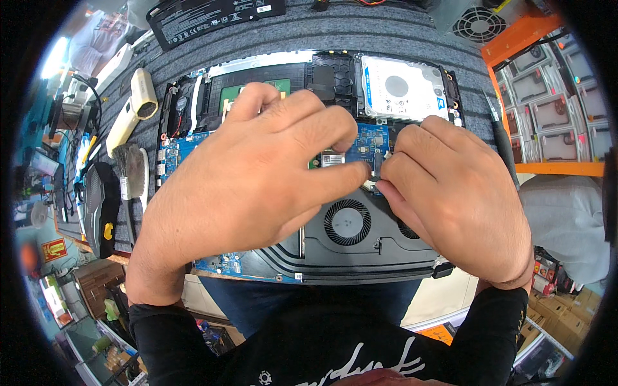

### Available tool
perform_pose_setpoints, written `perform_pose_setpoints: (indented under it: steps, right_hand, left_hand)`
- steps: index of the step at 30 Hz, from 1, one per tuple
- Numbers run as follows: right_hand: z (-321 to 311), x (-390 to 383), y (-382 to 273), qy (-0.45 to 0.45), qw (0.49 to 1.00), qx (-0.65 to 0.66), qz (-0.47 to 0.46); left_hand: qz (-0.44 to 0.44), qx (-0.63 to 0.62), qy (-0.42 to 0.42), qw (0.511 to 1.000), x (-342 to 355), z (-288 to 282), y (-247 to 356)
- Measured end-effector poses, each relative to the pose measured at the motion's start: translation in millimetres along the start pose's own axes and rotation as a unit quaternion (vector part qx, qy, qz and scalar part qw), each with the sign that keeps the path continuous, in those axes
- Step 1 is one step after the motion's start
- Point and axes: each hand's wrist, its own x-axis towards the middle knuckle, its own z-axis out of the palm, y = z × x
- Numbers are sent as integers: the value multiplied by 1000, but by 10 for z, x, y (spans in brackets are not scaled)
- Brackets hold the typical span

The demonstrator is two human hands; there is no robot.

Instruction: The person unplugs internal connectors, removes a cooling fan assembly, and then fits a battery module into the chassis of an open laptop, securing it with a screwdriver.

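An opened laptop base (367, 264) lies before me with its inner parts bare. My left hand (257, 167) is over the blue circuit board (370, 138), fingers curled loosely and thumb stretched out apart from them. The thumb's tip touches down beside a small connector area at my right fingertips. My right hand (450, 186) pinches there with thumb and forefinger; what they grip is hidden. A short pale cable (371, 186) shows just below. Between my left forefinger and thumb a memory module (333, 159) with a white label is visible. The black cooling fan (347, 222) sits nearer me.
A hard drive (402, 90) fills the laptop's far right corner. Beyond the laptop lies a black battery pack (212, 22). To the left are a cream handheld tool (134, 106), a brush (130, 170) and a black device (100, 209). An orange rack (560, 168) of boxed parts stands right.
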Motion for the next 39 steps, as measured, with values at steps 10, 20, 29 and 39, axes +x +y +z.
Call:
perform_pose_setpoints:
  steps: [10,20,29,39]
  right_hand:
    - [14,29,112,-5,999,17,-41]
    - [-136,-32,318,20,998,42,46]
    - [-105,-25,281,-22,990,128,47]
    - [-68,-8,291,-10,982,184,50]
  left_hand:
    - [-3,-16,-23,1000,-15,-9,9]
    - [-5,-14,-26,1000,1,-19,15]
    - [6,-24,2,1000,-1,3,-42]
    - [11,-28,-2,1000,-22,-5,-39]
